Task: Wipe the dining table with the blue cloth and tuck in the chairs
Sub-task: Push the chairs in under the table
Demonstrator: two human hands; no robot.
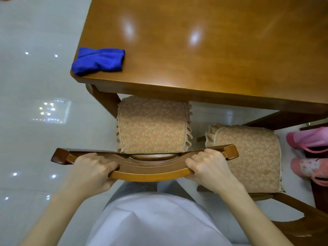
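Note:
The brown wooden dining table (pixel 204 50) fills the upper right of the view. A crumpled blue cloth (pixel 99 61) lies on its near left corner, apart from both hands. Directly below me stands a wooden chair (pixel 147 173) with a patterned seat cushion (pixel 152 125), its front part under the table edge. My left hand (pixel 92 169) grips the left side of the chair's curved top rail. My right hand (pixel 209 167) grips the right side of the same rail.
A second chair (pixel 248 153) with the same cushion stands to the right, farther out from the table. Pink slippers (pixel 308 139) sit on a dark rack at the right edge. Glossy white floor tiles (pixel 35 103) spread to the left.

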